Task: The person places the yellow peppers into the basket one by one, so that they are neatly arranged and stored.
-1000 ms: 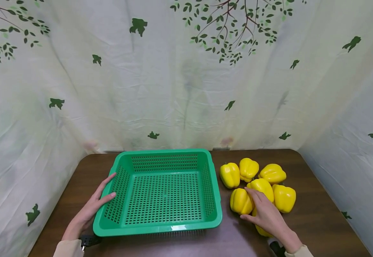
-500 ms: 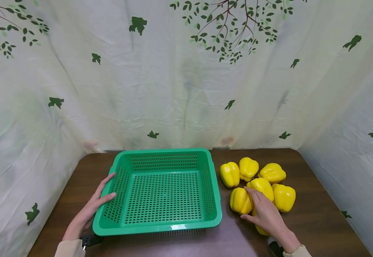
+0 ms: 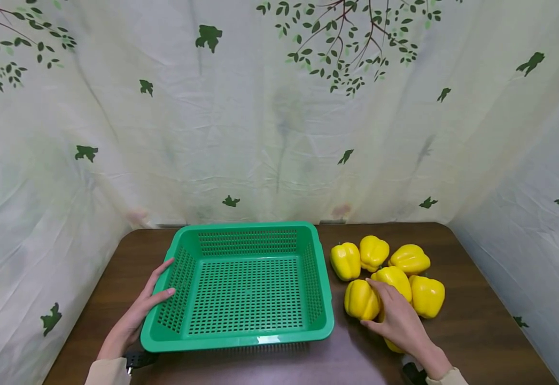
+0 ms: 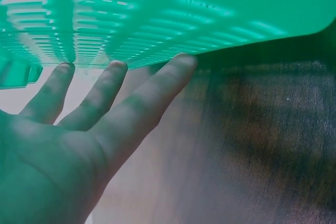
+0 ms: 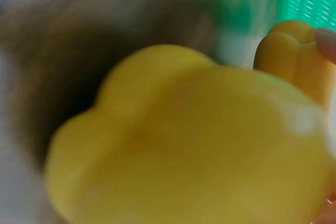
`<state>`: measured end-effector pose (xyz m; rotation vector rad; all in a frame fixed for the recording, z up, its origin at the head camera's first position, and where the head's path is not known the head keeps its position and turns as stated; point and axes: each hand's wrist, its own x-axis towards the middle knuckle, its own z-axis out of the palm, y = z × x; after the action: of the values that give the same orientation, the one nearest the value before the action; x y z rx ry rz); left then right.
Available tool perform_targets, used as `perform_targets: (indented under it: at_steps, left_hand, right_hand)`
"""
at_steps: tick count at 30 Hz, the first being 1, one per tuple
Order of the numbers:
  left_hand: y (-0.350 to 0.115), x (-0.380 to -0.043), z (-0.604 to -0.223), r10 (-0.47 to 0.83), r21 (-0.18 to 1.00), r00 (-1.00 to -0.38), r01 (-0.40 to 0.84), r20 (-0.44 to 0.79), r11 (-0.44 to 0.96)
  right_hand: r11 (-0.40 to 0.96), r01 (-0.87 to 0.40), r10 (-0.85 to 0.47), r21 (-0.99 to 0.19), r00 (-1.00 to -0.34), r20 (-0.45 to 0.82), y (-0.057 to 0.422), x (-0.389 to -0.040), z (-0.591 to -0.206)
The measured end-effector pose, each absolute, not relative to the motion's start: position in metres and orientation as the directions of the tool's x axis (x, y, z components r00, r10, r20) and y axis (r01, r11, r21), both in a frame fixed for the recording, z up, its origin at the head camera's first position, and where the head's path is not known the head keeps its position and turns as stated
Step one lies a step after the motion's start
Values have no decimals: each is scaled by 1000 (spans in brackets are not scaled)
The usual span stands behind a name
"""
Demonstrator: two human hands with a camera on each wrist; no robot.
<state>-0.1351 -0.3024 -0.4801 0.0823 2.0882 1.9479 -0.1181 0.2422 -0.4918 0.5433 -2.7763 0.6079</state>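
My left hand (image 3: 137,307) lies at the left rim of a green plastic basket (image 3: 325,299). Its thumb reaches over the rim, and in the left wrist view straight fingers (image 4: 139,100) extend against the outside of the slotted wall. My right hand (image 3: 400,323) holds a yellow bell pepper (image 3: 360,300) between thumb and fingers, just right of the basket. A fingertip (image 5: 327,43) touches that pepper in the right wrist view, where another pepper (image 5: 210,145) fills the foreground. Partly hidden under the right hand is one more yellow pepper (image 3: 391,345).
Several yellow bell peppers (image 3: 409,259) lie close together behind and right of the right hand. Everything stands on a dark brown wooden table (image 3: 481,331). A white curtain (image 3: 279,133) with leaf prints hangs along its back and sides.
Almost nothing differs. Both hands keep their places on the basket and the pepper; the head view shifts very slightly.
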Motion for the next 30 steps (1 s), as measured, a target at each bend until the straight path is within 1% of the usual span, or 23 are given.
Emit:
perform_targets:
  at_steps: [4, 13, 23, 30]
  left_hand:
    - [-303, -134, -481, 231, 985, -958, -153, -168, 82]
    - [-303, -135, -481, 230, 985, -959, -155, -169, 77]
    - [-303, -135, -481, 227, 984, -958, -162, -173, 69]
    - [-302, -134, -480, 217, 985, -961, -161, -172, 67]
  right_hand:
    - [799, -437, -302, -413, -886, 352, 240, -118, -484]
    - [712, -480, -305, -512, -869, 390, 235, -123, -466]
    - [661, -535, -332, -526, -837, 435, 224, -129, -443]
    - [617, -553, -371, -559, -832, 413, 209, -135, -429]
